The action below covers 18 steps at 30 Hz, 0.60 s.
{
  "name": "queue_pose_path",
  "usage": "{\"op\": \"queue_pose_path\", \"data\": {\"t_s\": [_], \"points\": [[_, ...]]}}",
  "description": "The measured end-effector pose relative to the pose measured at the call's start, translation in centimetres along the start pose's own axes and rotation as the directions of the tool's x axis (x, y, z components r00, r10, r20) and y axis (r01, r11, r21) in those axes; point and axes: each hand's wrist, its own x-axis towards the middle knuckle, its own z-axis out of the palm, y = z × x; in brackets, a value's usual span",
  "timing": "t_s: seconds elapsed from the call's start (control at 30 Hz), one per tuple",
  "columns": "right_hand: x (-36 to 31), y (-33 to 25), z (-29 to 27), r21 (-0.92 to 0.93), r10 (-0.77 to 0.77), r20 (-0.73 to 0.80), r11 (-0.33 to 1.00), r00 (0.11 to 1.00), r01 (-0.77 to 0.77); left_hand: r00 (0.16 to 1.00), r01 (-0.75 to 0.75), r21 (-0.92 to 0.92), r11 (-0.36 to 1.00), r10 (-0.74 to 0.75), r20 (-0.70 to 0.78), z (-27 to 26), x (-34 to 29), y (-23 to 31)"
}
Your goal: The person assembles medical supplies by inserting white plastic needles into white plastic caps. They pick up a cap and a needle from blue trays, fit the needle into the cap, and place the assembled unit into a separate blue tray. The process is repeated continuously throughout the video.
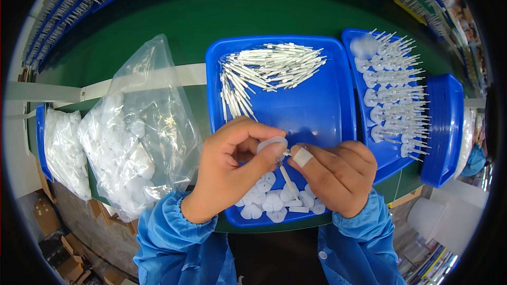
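Over green table [264, 10], mid-frame, pinches disc [271, 143] in left hand [227, 163]. Curls right hand [338, 174] just beside; cannot tell its fingers' hold.

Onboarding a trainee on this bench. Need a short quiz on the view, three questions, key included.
1. On which side of the middle blue tray is the clear plastic bag?
2. True or false: the main pile of slender white sticks lies toward the far end of that tray.
3. What does the left hand pinch?
A) the clear plastic bag
B) a translucent white disc
C) the rim of the middle blue tray

Key: 1. Left. 2. True. 3. B.
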Motion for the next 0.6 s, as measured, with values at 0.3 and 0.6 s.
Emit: {"op": "queue_pose_path", "data": {"t_s": [0.3, 0.6], "points": [[-0.2, 0.2, 0.1, 0.341, 0.327, 0.103, 0.876, 0.94, -0.342, 0.983, -0.183, 0.114, 0.977, 0.183, 0.004, 0.1, -0.2, 0.1], [-1.3, -0.2, 0.8, 0.433, 0.512, 0.164, 0.73, 0.843, -0.528, 0.949, -0.275, 0.209, 0.939, 0.299, -0.096, 0.4, 0.1, -0.8]]}}
